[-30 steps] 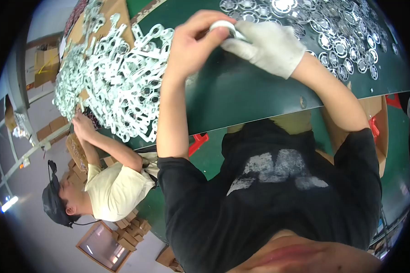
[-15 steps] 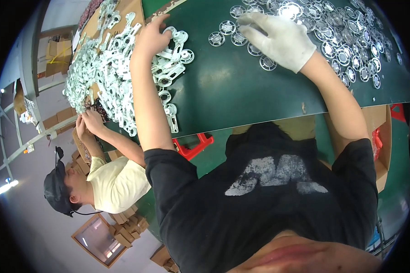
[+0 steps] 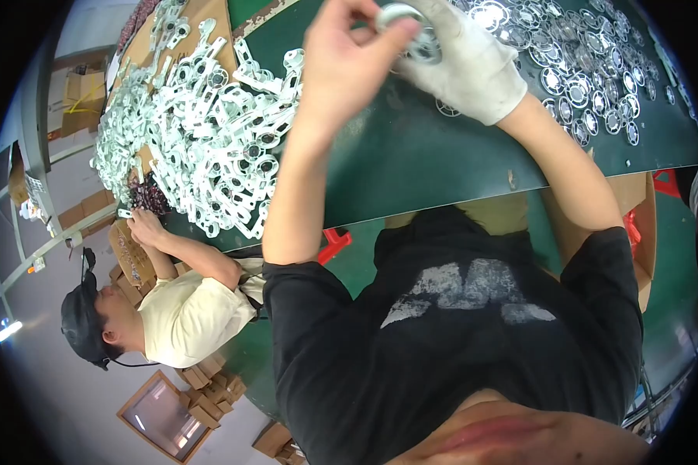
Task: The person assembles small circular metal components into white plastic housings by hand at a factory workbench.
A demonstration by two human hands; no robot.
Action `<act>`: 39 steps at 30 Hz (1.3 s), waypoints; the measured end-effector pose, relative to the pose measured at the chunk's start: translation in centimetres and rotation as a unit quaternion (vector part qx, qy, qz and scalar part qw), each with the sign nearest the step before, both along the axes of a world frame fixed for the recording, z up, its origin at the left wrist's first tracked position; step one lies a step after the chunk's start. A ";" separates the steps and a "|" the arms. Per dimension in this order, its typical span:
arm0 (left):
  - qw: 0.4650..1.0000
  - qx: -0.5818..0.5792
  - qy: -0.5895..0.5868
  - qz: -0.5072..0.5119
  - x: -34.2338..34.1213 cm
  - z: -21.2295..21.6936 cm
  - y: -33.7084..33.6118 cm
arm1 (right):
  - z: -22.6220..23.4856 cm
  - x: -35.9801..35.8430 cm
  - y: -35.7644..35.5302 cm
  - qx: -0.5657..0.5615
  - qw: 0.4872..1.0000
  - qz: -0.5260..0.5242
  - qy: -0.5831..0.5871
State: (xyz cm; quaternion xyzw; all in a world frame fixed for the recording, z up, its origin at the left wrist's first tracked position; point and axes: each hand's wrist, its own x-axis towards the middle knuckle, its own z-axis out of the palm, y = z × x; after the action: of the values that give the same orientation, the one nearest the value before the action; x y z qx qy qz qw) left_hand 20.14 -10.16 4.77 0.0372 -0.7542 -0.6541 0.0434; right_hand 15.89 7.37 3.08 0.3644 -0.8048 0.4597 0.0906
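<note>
At the top middle of the head view, my bare left hand (image 3: 347,62) is closed on a pale plastic part with a ring-shaped end (image 3: 398,12). My right hand (image 3: 473,66), in a white glove, meets it there. Its fingers are curled round a clear round disc (image 3: 426,48), close against the pale part; whether the two are joined I cannot tell. Left of my left forearm lies a big heap of pale, ring-ended plastic parts (image 3: 209,132). Many clear discs with silvery rims (image 3: 578,91) are spread to the right of my glove.
The green tabletop (image 3: 411,167) has its near edge before my body. Farther left, a co-worker (image 3: 194,314) in a pale shirt and dark cap handles small parts by a dark pile (image 3: 149,194). Below the table at right stands an open cardboard box (image 3: 632,201); a red stool (image 3: 335,246) is at left.
My left hand has moved right from the heap, bringing a pale plastic part to my glove. My right hand has closed round a disc, and the two hands have come together.
</note>
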 end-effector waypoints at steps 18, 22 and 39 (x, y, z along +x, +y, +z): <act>0.857 -0.514 -0.014 0.040 2.8 -4.3 -2.7 | 1.7 -1.5 1.6 0.187 0.971 -0.082 -0.122; 0.864 -0.501 -0.046 0.011 2.7 -3.9 -2.7 | 0.7 -1.7 1.6 0.177 0.972 -0.059 -0.141; 0.858 -0.466 0.217 0.006 6.1 -2.6 3.6 | -0.5 -1.9 2.3 0.179 0.980 -0.078 -0.027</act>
State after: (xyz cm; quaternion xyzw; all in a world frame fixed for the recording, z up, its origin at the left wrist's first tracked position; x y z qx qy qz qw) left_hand 26.29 -6.52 2.14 -0.1253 -0.9421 -0.2177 0.2223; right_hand 13.95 9.70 2.58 0.2986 -0.9020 0.3094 0.0379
